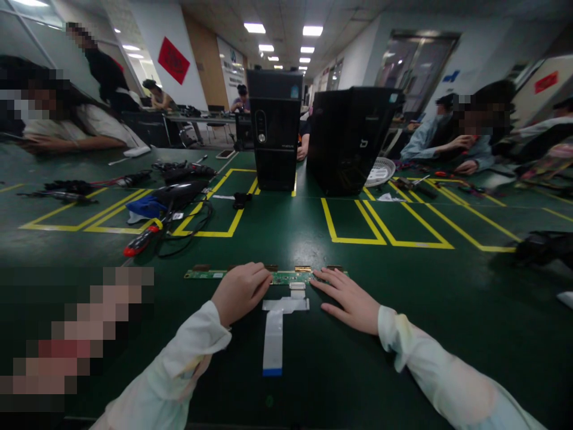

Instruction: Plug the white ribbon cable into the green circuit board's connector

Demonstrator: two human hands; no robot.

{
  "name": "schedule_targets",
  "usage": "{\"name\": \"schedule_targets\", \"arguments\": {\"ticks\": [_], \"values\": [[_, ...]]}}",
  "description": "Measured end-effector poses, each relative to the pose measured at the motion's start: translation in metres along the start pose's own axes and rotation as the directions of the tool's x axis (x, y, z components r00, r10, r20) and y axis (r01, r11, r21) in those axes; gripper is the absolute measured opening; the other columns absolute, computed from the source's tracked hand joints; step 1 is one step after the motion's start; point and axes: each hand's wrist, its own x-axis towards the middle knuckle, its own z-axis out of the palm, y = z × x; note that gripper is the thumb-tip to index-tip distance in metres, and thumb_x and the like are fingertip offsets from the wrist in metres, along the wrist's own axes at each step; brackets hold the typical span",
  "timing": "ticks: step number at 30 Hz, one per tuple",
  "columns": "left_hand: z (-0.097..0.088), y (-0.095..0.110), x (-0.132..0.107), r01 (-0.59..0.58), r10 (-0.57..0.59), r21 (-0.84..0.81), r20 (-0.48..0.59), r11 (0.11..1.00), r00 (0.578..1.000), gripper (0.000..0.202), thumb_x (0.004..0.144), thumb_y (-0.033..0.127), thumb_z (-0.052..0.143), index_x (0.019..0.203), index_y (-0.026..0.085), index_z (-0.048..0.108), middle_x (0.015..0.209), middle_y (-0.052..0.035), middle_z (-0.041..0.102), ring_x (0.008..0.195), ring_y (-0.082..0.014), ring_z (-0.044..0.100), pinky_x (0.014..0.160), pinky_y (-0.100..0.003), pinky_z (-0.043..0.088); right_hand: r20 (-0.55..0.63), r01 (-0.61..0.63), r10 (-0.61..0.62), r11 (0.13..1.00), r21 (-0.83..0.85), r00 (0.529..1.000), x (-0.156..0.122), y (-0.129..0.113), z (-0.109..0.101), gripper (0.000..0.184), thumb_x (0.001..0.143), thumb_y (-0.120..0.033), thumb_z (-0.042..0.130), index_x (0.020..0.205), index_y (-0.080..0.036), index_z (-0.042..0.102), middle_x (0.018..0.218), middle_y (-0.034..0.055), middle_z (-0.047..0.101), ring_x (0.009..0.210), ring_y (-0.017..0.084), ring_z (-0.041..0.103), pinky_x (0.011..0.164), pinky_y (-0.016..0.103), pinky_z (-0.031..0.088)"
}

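Note:
A long, narrow green circuit board (286, 278) lies across the dark green table in front of me. My left hand (242, 291) is closed over its left-middle part, thumb and fingertips together at the board. Fingers outstretched, my right hand (347, 298) rests its fingertips on the right part of the board. Between the hands, a white connector (297, 286) sits at the board's near edge. From there a white flat ribbon cable (274, 340) runs toward me, folded partway, ending in a blue tip. My left hand hides part of the board.
Two black computer towers (276, 131) (353, 143) stand at the back. A red-handled screwdriver (142, 240), a black power tool (179, 194) and cables lie left. Yellow tape (358, 240) marks the table. A white basket (380, 171) sits behind right. Co-workers sit around; a blurred-out arm (89, 322) reaches in left.

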Motion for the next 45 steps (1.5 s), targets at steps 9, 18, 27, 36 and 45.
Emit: {"name": "schedule_targets", "arguments": {"ticks": [9,18,27,36,45], "values": [[0.004,0.014,-0.003,-0.031,0.030,0.004,0.046,1.000,0.998,0.025,0.094,0.021,0.040,0.083,0.016,0.062,0.078,-0.0042,0.062,0.071,-0.0168,0.057,0.066,-0.030,0.044,-0.006,-0.001,0.001,0.999,-0.041,1.000,0.002,-0.004,0.001,0.053,0.094,-0.041,0.041,0.143,-0.022,0.037,0.149,0.0085,0.032,0.138,0.026,0.024,0.113,0.052,0.021],[-0.006,0.024,-0.039,-0.011,0.011,-0.003,0.084,1.000,0.996,0.025,0.095,0.025,0.039,0.101,0.020,0.064,0.092,-0.0043,0.062,0.080,-0.0173,0.059,0.071,-0.031,0.045,-0.044,0.005,-0.008,0.999,-0.048,0.999,0.002,-0.003,0.005,0.052,0.094,-0.041,0.041,0.142,-0.022,0.038,0.148,0.0087,0.034,0.138,0.027,0.026,0.112,0.053,0.023],[0.000,0.023,-0.087,0.094,-0.092,-0.013,0.078,0.996,0.993,0.039,0.094,0.029,0.043,0.133,0.023,0.046,0.127,-0.0082,0.054,0.112,-0.0230,0.053,0.094,-0.040,0.045,-0.102,0.032,-0.039,0.998,-0.061,0.994,0.002,-0.004,0.007,0.049,0.093,-0.036,0.044,0.140,-0.022,0.041,0.146,0.0097,0.037,0.138,0.026,0.026,0.111,0.053,0.024],[0.018,0.029,-0.086,0.103,-0.102,-0.035,0.019,0.994,0.995,0.038,0.095,0.029,0.042,0.131,0.024,0.048,0.132,-0.0073,0.053,0.121,-0.0238,0.048,0.102,-0.045,0.040,-0.079,0.174,-0.179,0.982,-0.068,0.981,0.016,-0.029,0.002,0.047,0.094,-0.034,0.043,0.139,-0.024,0.042,0.149,0.0086,0.032,0.139,0.024,0.024,0.113,0.049,0.023],[0.022,0.028,-0.087,0.125,-0.124,-0.049,0.019,0.991,0.992,0.040,0.095,0.030,0.041,0.134,0.024,0.045,0.132,-0.0072,0.053,0.122,-0.0242,0.047,0.102,-0.046,0.039,0.032,0.130,-0.129,0.991,-0.041,0.991,0.017,-0.030,0.002,0.056,0.090,-0.051,0.047,0.140,-0.028,0.041,0.151,0.0107,0.028,0.138,0.028,0.024,0.111,0.053,0.020]]}}
